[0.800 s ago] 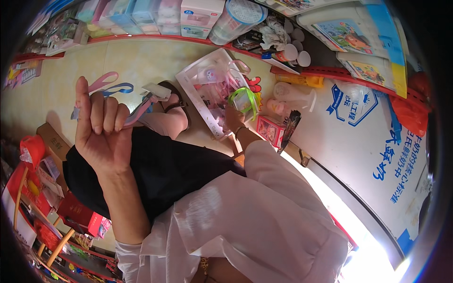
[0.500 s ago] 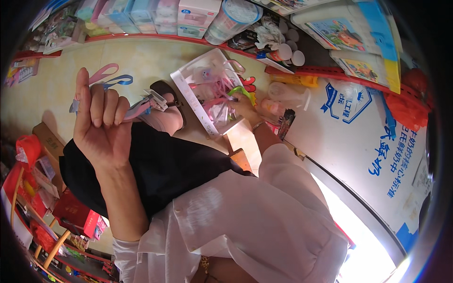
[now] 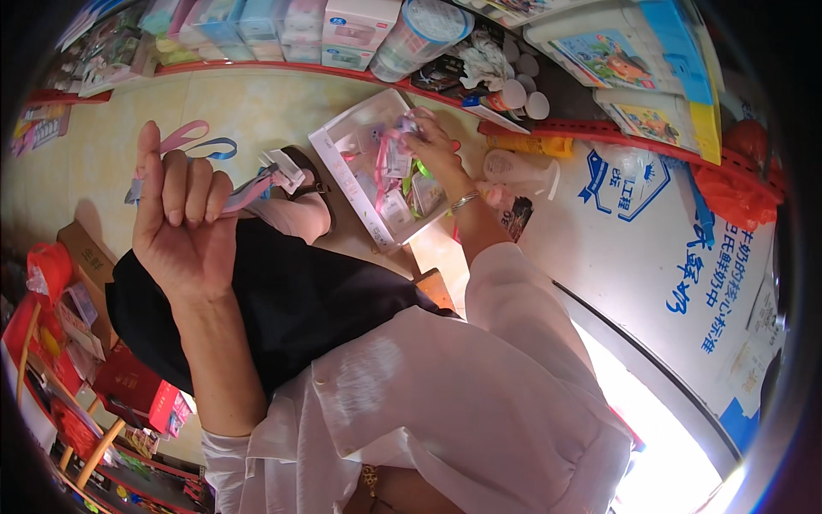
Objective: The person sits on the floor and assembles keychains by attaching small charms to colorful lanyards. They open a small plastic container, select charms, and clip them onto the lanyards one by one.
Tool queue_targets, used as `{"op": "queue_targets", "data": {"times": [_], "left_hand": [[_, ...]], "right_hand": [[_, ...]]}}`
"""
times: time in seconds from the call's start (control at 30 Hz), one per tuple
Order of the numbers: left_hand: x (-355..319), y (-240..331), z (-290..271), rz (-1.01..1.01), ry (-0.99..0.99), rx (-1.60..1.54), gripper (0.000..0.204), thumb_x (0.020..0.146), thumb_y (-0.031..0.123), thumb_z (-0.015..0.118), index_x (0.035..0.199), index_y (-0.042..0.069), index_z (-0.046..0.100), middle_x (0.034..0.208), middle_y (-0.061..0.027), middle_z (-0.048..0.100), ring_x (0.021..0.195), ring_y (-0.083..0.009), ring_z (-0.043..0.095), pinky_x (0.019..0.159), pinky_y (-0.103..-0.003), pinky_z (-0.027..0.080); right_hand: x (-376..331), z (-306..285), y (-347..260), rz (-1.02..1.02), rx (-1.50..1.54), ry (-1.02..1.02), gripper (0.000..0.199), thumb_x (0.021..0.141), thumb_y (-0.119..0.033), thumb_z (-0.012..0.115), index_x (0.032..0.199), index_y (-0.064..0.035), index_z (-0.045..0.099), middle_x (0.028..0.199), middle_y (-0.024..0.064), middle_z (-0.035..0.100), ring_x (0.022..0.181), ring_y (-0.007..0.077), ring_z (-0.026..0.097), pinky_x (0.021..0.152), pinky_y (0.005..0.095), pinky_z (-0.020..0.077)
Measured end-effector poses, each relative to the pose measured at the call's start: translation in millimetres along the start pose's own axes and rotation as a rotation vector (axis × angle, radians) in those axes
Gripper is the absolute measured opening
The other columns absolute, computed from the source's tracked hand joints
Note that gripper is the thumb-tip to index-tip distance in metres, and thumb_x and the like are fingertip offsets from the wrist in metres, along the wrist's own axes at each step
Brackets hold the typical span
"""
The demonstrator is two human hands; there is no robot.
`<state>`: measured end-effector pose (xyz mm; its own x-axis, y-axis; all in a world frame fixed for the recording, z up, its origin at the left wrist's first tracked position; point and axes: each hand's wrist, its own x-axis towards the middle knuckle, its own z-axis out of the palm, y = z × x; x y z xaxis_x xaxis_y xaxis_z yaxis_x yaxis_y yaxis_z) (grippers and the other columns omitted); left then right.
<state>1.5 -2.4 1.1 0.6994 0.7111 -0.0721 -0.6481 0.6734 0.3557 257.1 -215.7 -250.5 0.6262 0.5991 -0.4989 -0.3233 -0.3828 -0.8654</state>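
My left hand (image 3: 190, 210) is raised at the left, index finger up and the others curled round several pink and blue ribbon straps. One pink strap (image 3: 184, 134) loops beyond the fingers beside a blue strap (image 3: 224, 147). On the hand's other side, small white tags (image 3: 287, 168) hang from them above my foot. My right hand (image 3: 435, 147) is over the far right side of an open white box (image 3: 349, 186), fingers closed on a pink ribbon strap (image 3: 384, 167). Small clear packets (image 3: 395, 208) and a green strap (image 3: 415, 193) lie in the box. The right fingertips are partly hidden.
Boxed goods (image 3: 355, 30) and a clear tub (image 3: 419, 38) line the red-edged shelf ahead. At the right lie a clear plastic bottle (image 3: 511, 169) and a white printed board (image 3: 616, 257). Red packages (image 3: 137, 385) stand at the lower left.
My right hand has moved away from me, from the box's right middle to its far right side, drawing pink straps up. The left hand has hardly moved.
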Motion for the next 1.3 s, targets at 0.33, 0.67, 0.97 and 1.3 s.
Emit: {"op": "queue_targets", "data": {"times": [0.33, 0.67, 0.97, 1.3], "left_hand": [[4.6, 0.0, -1.2, -0.005, -0.036, 0.002, 0.032, 0.100, 0.010, 0.040, 0.128, 0.001, 0.052, 0.061, 0.0036, 0.027, 0.053, -0.0074, 0.023, 0.051, -0.023, 0.025], [9.4, -2.9, 0.0, -0.011, -0.055, -0.016, 0.030, 0.099, 0.007, 0.038, 0.125, -0.002, 0.051, 0.061, 0.0024, 0.028, 0.054, -0.0087, 0.025, 0.052, -0.024, 0.024], [6.8, -1.9, 2.8, -0.005, -0.009, 0.026, 0.031, 0.100, 0.011, 0.040, 0.127, 0.001, 0.052, 0.061, 0.0035, 0.027, 0.053, -0.0076, 0.023, 0.051, -0.023, 0.024], [3.9, -5.9, -0.9, -0.038, -0.082, 0.017, 0.030, 0.100, 0.012, 0.041, 0.123, -0.001, 0.054, 0.062, 0.0040, 0.026, 0.054, -0.0071, 0.023, 0.051, -0.022, 0.023]], "right_hand": [[-17.0, 22.1, 93.8, 0.082, -0.808, 0.011, 0.017, 0.079, -0.014, 0.058, 0.092, -0.0085, 0.069, 0.100, 0.0181, 0.066, 0.098, 0.0354, 0.062, 0.087, 0.0410, 0.0487], [-14.6, 71.5, 125.5, 0.283, 0.029, 0.477, 0.035, 0.088, -0.017, 0.056, 0.119, -0.0018, 0.054, 0.114, 0.0148, 0.064, 0.105, 0.0283, 0.061, 0.087, 0.0361, 0.0463], [0.4, 62.4, 113.9, 0.237, 0.885, 0.686, 0.010, 0.084, -0.013, 0.063, 0.089, -0.0052, 0.059, 0.085, 0.0049, 0.060, 0.074, 0.0146, 0.059, 0.064, 0.0276, 0.0487], [-141.0, -0.7, 26.7, 0.138, 0.263, 0.484, 0.018, 0.088, -0.007, 0.055, 0.104, -0.0072, 0.062, 0.093, 0.0024, 0.064, 0.079, 0.0107, 0.060, 0.062, 0.0253, 0.0465]]}}
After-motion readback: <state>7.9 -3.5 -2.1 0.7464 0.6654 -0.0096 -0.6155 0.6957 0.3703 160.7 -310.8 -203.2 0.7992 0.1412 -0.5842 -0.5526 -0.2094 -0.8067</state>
